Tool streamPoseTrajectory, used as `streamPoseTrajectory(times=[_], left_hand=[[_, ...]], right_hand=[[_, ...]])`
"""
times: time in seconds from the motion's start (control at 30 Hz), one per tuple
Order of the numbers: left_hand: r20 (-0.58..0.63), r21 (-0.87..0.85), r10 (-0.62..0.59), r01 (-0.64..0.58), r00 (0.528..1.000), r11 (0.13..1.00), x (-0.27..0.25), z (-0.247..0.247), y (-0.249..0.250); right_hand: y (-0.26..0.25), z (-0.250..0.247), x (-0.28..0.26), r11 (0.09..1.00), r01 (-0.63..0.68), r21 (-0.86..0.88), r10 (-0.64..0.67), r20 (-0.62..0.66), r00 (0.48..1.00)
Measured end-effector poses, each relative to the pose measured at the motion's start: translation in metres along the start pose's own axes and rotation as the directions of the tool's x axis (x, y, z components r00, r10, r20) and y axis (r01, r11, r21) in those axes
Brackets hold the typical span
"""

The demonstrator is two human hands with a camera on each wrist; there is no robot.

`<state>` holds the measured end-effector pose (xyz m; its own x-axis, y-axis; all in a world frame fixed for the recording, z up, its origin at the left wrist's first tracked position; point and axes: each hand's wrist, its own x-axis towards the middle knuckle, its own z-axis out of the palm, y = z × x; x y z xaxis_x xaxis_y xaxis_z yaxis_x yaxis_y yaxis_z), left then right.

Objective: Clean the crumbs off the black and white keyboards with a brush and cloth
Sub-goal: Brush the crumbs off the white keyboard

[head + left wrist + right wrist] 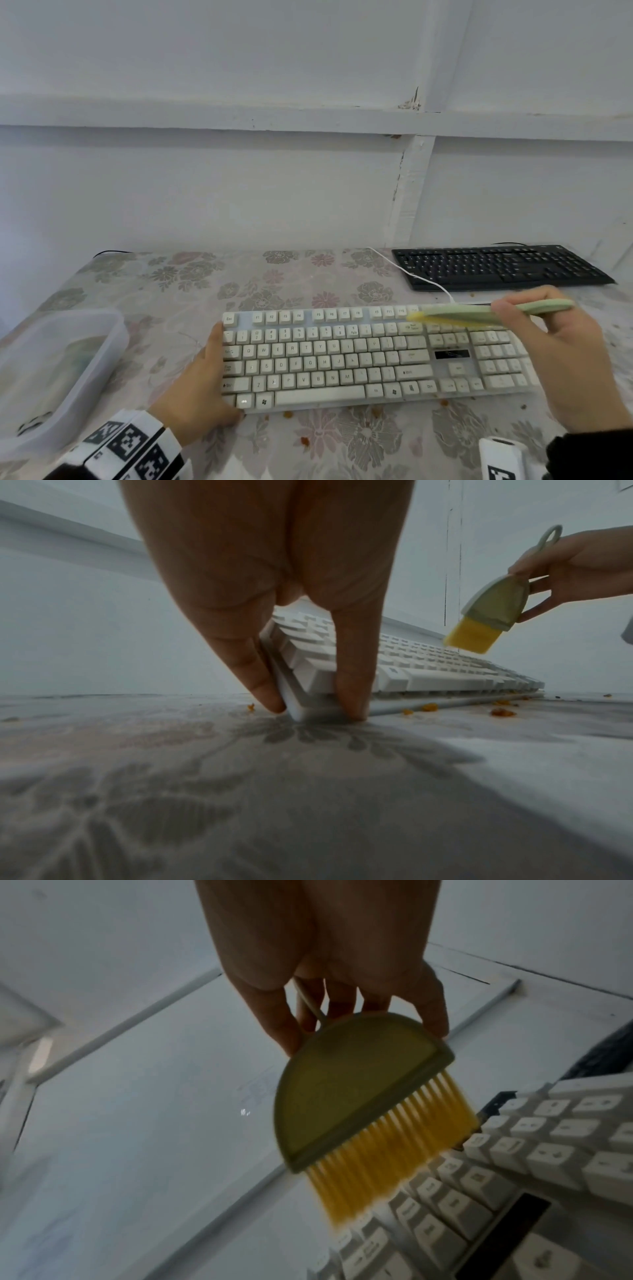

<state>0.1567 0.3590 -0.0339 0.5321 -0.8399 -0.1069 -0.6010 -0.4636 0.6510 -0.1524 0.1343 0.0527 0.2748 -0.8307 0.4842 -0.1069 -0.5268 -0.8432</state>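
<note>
The white keyboard (370,356) lies flat on the floral tablecloth (191,291), its long axis running left to right across the person's front, and everything here is placed from it. The left hand (202,387) clamps its left end: in the left wrist view the thumb and 1 finger pinch the near left corner, both tips down on the cloth, so that end is pinned. The right hand (561,359) is over its right part, above the number pad, fingers closed round the green brush (479,311), whose yellow bristles point left along the top key row and hover just above the keys near the back edge; whether they touch is not clear through the blur. Orange crumbs (445,402) lie on the cloth just in front of the keyboard's near edge. The black keyboard (496,265) sits behind its right end, well apart and parallel, nearer the right hand. A clear plastic tub (61,370) stands off its left end. Judged from this, the coming stroke runs along the long axis, and the brush hand is the nearer 1 to the unswept keys.
</note>
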Motion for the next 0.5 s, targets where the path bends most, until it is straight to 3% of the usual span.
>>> streamPoseTrajectory(times=[0.17,0.27,0.43,0.5], left_hand=[[0.006,-0.016,-0.003,0.003,1.0,1.0,0.0,0.0,-0.002],[0.002,-0.028,0.008,-0.008,1.0,1.0,-0.002,-0.002,0.002],[0.001,-0.016,0.02,-0.02,1.0,1.0,-0.004,-0.004,0.008],[0.007,-0.003,0.005,-0.005,1.0,1.0,-0.004,-0.003,0.007]], right_hand=[[0.013,-0.005,0.002,1.0,-0.006,-0.025,0.008,0.107,0.994],[0.021,-0.015,0.007,0.987,0.033,-0.157,-0.024,0.057,0.998],[0.027,-0.023,0.012,0.997,-0.023,-0.069,0.025,0.029,0.999],[0.03,-0.029,0.015,0.991,-0.032,-0.129,0.035,0.02,0.999]])
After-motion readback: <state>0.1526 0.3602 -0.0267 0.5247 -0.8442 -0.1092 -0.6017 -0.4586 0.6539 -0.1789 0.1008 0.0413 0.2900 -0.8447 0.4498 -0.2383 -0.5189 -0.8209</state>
